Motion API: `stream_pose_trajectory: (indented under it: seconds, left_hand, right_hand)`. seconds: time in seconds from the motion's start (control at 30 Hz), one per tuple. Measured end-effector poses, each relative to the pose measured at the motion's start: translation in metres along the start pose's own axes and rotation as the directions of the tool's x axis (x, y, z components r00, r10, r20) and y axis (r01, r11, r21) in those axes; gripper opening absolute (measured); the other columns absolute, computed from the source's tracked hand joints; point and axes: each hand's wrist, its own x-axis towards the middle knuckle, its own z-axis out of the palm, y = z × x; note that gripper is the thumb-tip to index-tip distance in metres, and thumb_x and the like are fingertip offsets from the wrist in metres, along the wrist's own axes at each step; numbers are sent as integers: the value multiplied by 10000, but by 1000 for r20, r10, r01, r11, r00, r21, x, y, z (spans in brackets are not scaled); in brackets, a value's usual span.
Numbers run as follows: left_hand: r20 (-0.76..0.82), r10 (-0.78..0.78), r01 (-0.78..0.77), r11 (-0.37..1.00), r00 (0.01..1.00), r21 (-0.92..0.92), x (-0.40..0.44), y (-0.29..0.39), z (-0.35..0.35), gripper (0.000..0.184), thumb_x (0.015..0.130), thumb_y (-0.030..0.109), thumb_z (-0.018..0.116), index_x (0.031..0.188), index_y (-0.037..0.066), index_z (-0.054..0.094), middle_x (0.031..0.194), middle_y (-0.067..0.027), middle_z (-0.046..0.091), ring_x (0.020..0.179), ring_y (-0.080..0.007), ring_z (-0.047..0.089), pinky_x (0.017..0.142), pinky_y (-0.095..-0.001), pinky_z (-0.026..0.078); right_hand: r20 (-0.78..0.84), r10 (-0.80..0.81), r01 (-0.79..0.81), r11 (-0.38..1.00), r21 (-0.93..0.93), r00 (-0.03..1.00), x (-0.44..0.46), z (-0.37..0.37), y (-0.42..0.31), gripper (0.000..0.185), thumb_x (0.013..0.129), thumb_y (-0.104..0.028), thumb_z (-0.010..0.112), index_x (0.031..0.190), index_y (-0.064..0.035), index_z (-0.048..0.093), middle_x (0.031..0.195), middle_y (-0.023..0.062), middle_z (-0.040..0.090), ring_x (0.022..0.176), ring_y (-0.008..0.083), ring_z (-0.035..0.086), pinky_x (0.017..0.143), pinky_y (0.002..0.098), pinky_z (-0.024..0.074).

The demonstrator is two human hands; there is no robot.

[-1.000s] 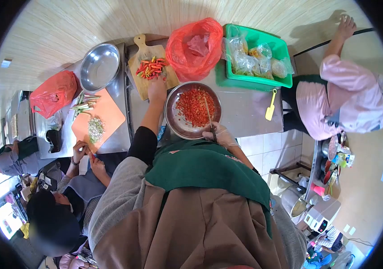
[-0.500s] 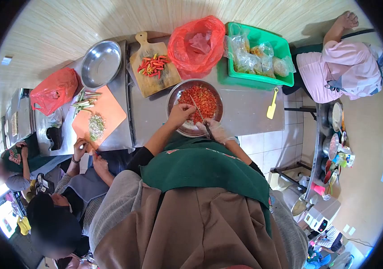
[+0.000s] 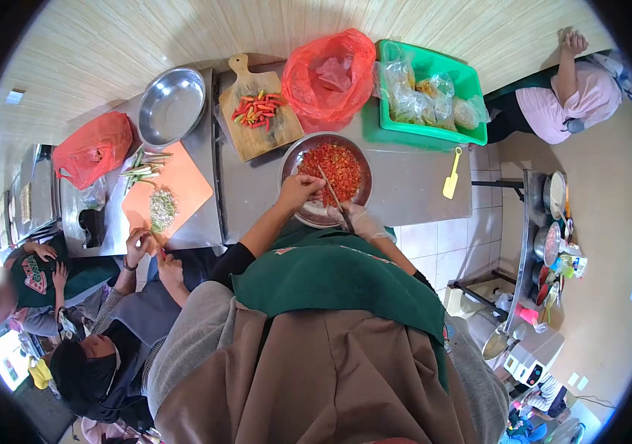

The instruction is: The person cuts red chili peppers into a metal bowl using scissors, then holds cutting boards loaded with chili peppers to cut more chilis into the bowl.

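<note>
The gloved right hand (image 3: 362,220) is gripping the dark handle of a blade (image 3: 331,185); whether it is a knife or scissors, one cannot tell. From this hand the blade is slanting forward and left over a bowl (image 3: 316,214). Beside it, the bare left hand (image 3: 301,191) is reaching over the bowl's near left side, holding thumb and fingers together; what they may be pinching is too small to make out. Just beyond both hands, chopped chillies (image 3: 342,166) are covering much of the bowl, which is standing on the tabletop (image 3: 405,192).

Ahead and left of the left hand, a board (image 3: 279,135) is bearing whole chillies (image 3: 258,109). Ahead and right of the right hand, a yellow scoop (image 3: 450,181) is lying flat. Past the bowl from both hands, a red bag (image 3: 331,89) is gaping; right of that, a green bin (image 3: 434,134) is holding clear bags (image 3: 408,100). Well left of the left hand, a co-worker's hands (image 3: 138,248) are working by an orange mat (image 3: 190,189).
</note>
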Motion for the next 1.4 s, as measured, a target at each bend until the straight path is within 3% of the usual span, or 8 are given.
stream_pose_trajectory:
  seconds: [0.27,0.47,0.57,0.87,0.97,1.17,1.27,1.4]
  left_hand:
    - [2,-30,30,999,1000,13,-3,-1,-3,220,865,167,658,971,-24,641,870,-79,662,745,-149,655,698,-257,556]
    - [4,-49,49,997,999,-51,-2,-7,-6,200,871,147,645,972,-26,640,888,-83,659,774,-159,659,717,-262,560]
    - [1,-75,75,996,997,-39,-1,-6,-4,197,873,146,644,969,-26,640,884,-82,660,777,-162,661,717,-261,560]
    - [-6,-85,85,994,996,-71,1,-10,-3,176,878,134,634,962,-20,643,874,-89,665,789,-165,667,711,-256,559]
    - [9,-81,81,994,997,-75,5,-11,-6,176,880,134,631,963,-22,643,888,-95,667,798,-168,667,712,-257,559]
    - [-12,-70,67,988,998,-142,4,-14,-4,182,887,127,618,965,-36,640,909,-101,666,824,-174,664,720,-261,560]
    - [-4,-79,78,989,997,-124,3,-16,-2,188,889,124,614,976,-41,637,924,-103,662,829,-174,663,724,-259,560]
    - [-14,-99,96,988,995,-117,0,-10,-4,200,891,128,612,991,-43,635,932,-99,660,829,-173,663,720,-254,561]
  right_hand:
    - [-6,-96,96,993,-64,995,13,11,16,580,879,-586,449,1033,-44,589,940,235,629,924,388,604,816,433,444]
    - [-30,51,-57,970,-235,998,-3,4,-18,567,874,-577,464,1006,-40,593,930,243,625,905,401,601,798,448,443]
    - [-4,-34,33,986,-163,999,5,1,-8,560,869,-573,479,999,-39,590,920,251,619,890,411,597,788,450,442]
    - [-19,-11,8,988,-154,1000,-3,4,-11,503,874,-536,493,989,-55,585,892,250,616,867,414,600,757,463,450]
    - [-15,-102,99,984,-145,995,29,20,46,532,868,-560,483,1012,-58,583,897,256,616,884,419,600,773,468,448]
    - [-61,-4,-10,977,-215,998,9,14,7,537,871,-550,481,1016,-44,586,904,258,618,895,415,600,778,466,451]
    - [-45,-136,127,979,-159,990,28,20,40,570,867,-581,472,1018,-44,587,917,259,619,903,412,602,778,463,454]
    - [42,-18,25,985,-170,999,24,14,27,559,873,-571,470,1020,-45,589,946,263,616,920,409,600,792,463,453]
